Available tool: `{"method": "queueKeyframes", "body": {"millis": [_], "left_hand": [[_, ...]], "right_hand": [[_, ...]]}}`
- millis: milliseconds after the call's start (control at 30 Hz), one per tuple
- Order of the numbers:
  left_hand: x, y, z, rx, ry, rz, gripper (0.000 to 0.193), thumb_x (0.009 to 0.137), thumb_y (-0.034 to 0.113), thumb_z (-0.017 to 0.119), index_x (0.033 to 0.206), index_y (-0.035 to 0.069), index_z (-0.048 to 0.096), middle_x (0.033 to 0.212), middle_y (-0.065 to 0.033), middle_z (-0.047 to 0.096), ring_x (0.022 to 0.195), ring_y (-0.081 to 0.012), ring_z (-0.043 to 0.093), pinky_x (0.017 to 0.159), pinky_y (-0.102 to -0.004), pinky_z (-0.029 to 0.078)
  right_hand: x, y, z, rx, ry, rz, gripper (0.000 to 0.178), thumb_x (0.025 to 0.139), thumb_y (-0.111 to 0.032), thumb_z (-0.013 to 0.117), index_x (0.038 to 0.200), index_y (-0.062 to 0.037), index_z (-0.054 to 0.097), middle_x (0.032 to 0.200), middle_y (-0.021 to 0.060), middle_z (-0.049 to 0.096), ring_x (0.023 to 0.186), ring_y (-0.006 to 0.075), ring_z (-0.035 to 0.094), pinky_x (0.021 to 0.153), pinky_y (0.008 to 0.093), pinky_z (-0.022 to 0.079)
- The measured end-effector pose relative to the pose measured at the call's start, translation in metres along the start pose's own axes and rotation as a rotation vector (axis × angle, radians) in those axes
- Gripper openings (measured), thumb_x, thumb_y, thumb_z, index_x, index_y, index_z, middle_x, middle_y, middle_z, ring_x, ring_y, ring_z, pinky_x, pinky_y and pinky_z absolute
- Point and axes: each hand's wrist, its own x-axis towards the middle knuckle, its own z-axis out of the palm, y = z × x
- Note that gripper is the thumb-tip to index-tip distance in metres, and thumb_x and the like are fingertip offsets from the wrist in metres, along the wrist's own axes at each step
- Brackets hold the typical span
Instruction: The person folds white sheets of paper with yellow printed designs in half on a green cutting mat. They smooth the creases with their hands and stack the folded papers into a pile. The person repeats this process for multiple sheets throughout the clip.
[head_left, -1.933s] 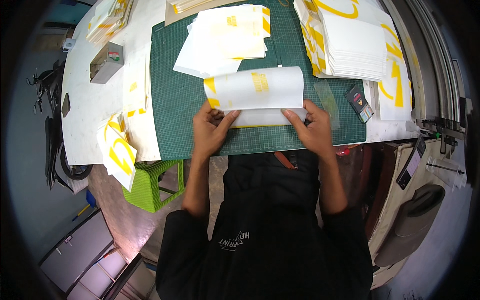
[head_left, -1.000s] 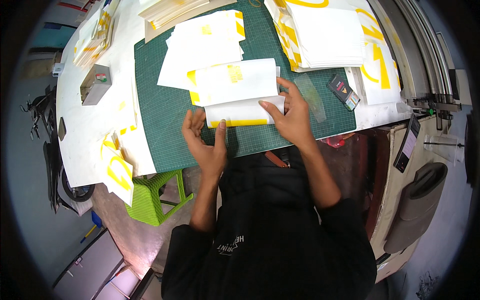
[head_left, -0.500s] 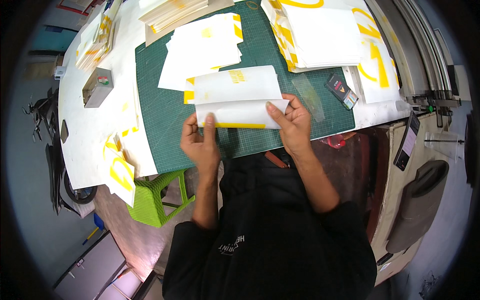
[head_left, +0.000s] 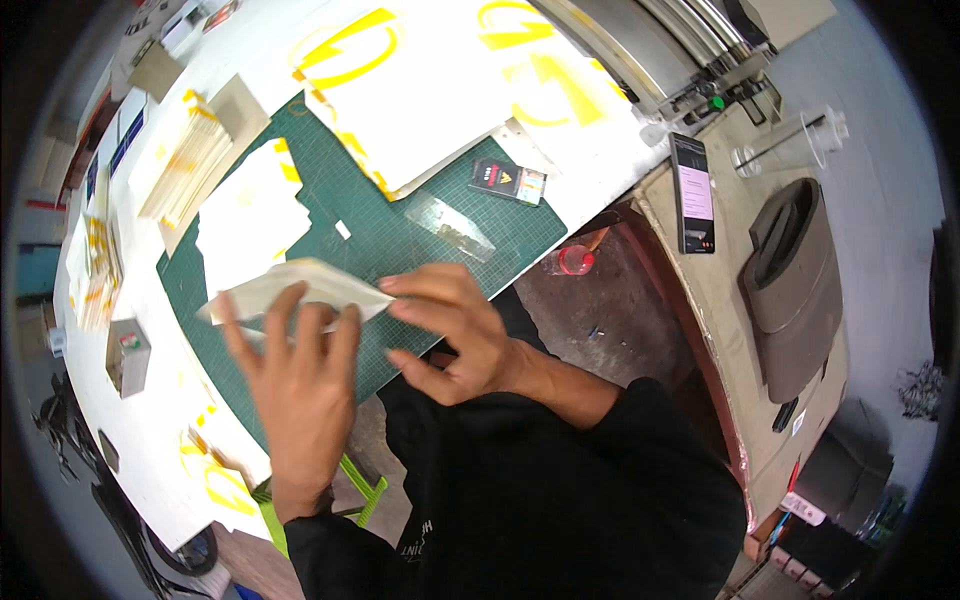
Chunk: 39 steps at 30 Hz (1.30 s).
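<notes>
A folded white paper sheet (head_left: 310, 272) is bent up at a slant over the near part of the green cutting mat (head_left: 400, 250). Across its near side, my left hand (head_left: 298, 385) lies with fingers stretched and spread, slightly blurred. My right hand (head_left: 455, 335) meets the sheet's right corner, which sits between two fingertips; the thumb stands apart below. Just beyond are loose white sheets (head_left: 250, 215) with yellow print. A small white piece (head_left: 343, 230) lies on the mat near a clear plastic strip (head_left: 450, 228) and a small dark packet (head_left: 508, 182).
A thick stack of white and yellow sheets (head_left: 430, 110) covers the mat's far edge. More stacked sheets (head_left: 195, 160) and a grey box (head_left: 128, 355) stand at left. A phone (head_left: 693, 195) lies on a side surface at right. Below is a green stool (head_left: 360, 490).
My view has turned to the right. The sheet, earlier stretched between both hands, is now tilted and folded over. My left hand has spread its fingers across it, and the right has shifted to its corner.
</notes>
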Motion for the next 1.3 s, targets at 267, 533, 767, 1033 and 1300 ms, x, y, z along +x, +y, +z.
{"method": "queueKeyframes", "body": {"millis": [267, 533, 767, 1033, 1300], "left_hand": [[0.011, 0.008, 0.042, -0.053, -0.033, 0.239, 0.023, 0.083, 0.009, 0.07, 0.106, 0.006, 0.073, 0.108, -0.0046, 0.064, 0.129, -0.0297, 0.057, 0.12, -0.0792, 0.015], [0.005, -0.014, 0.085, -0.406, 0.443, -0.067, 0.034, 0.089, 0.005, 0.071, 0.123, 0.006, 0.066, 0.141, -0.0172, 0.057, 0.137, -0.0369, 0.052, 0.122, -0.0644, 0.026], [-0.061, -0.026, 0.148, -1.011, 0.599, -0.828, 0.042, 0.107, 0.014, 0.056, 0.142, -0.006, 0.048, 0.139, -0.0182, 0.057, 0.128, -0.026, 0.054, 0.11, -0.0417, 0.042], [-0.07, -0.009, 0.13, -1.239, 0.522, -0.8, 0.03, 0.105, 0.007, 0.059, 0.131, -0.007, 0.056, 0.121, -0.0147, 0.066, 0.107, -0.0166, 0.062, 0.096, -0.0302, 0.049], [-0.064, -0.008, 0.126, -1.512, 0.524, -0.85, 0.025, 0.103, 0.006, 0.064, 0.125, -0.004, 0.059, 0.114, -0.0098, 0.071, 0.1, -0.0116, 0.066, 0.09, -0.0253, 0.05]], "right_hand": [[-0.016, 0.013, -0.003, -0.181, -0.201, 0.197, 0.053, 0.079, -0.014, 0.082, 0.128, -0.0057, 0.065, 0.128, 0.0109, 0.063, 0.129, 0.0335, 0.052, 0.104, 0.0574, 0.036], [-0.03, 0.038, -0.02, 0.063, 0.052, 0.579, 0.012, 0.093, -0.006, 0.077, 0.1, 0.0012, 0.071, 0.09, 0.008, 0.072, 0.076, 0.0141, 0.065, 0.066, 0.0263, 0.049], [-0.042, 0.037, -0.006, 0.338, 0.17, 0.86, 0.012, 0.102, -0.007, 0.068, 0.106, 0.0035, 0.07, 0.098, 0.0044, 0.073, 0.089, 0.0052, 0.064, 0.075, 0.0216, 0.051], [-0.041, 0.038, 0.018, 0.388, 0.209, 0.725, 0.01, 0.103, -0.003, 0.064, 0.11, 0.0033, 0.067, 0.125, 0.0122, 0.069, 0.11, 0.0102, 0.062, 0.09, 0.0247, 0.05], [-0.041, 0.044, 0.004, -0.055, 0.076, 0.573, 0.017, 0.089, -0.01, 0.08, 0.096, 0.0012, 0.069, 0.122, 0.0183, 0.072, 0.123, 0.031, 0.064, 0.107, 0.0414, 0.046]]}}
